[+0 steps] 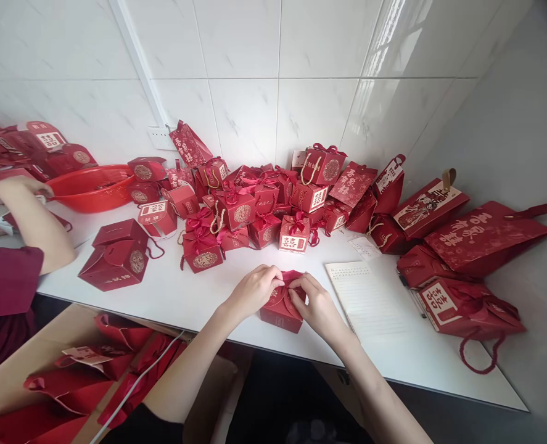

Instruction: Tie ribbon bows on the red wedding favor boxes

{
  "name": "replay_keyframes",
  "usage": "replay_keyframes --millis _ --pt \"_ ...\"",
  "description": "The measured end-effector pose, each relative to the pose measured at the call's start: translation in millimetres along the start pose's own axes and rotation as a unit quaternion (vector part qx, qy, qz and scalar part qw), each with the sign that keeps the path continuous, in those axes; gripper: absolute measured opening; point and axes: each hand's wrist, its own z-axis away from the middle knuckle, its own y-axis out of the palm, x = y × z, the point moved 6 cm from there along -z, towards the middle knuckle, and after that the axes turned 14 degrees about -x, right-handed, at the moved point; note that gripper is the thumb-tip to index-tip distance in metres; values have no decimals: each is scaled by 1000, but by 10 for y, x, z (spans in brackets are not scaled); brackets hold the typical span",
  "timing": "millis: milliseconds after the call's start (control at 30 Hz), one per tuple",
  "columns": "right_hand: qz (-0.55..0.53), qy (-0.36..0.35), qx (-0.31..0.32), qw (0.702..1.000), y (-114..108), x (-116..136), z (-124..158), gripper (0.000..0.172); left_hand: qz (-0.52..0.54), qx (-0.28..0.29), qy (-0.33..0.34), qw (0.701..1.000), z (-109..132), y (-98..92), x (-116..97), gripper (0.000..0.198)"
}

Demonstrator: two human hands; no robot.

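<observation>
A small red gift box [280, 316] stands at the front edge of the white table. On its top, my left hand [261, 287] pinches at a red ribbon [292, 277] from the left. My right hand [317, 305] is closed on the ribbon from the other side, its lower fingers beside the box's top. The fingers hide how the ribbon is looped. Just behind it sits a finished-looking box with a bow and a white label [294, 235].
Red boxes [240, 209] are heaped along the wall. An open notebook [366, 302] lies to the right, near larger red boxes [481, 240]. Leftward are a big box [116, 256], a red basket [92, 188] and a co-worker's arm [37, 216]. A carton [65, 333] of red packaging stands below.
</observation>
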Motion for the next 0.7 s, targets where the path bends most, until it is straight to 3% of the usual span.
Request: replay_keyframes --millis 367,533,700 --pt "-7 33 -6 999 43 12 -29 15 64 -68 -27 995 52 37 29 12" --pt "-46 66 -12 997 68 -60 9 16 92 -90 -83 988 68 34 76 14" --pt "-125 195 -62 971 -107 -311 62 18 165 -95 -164 968 88 -20 139 12"
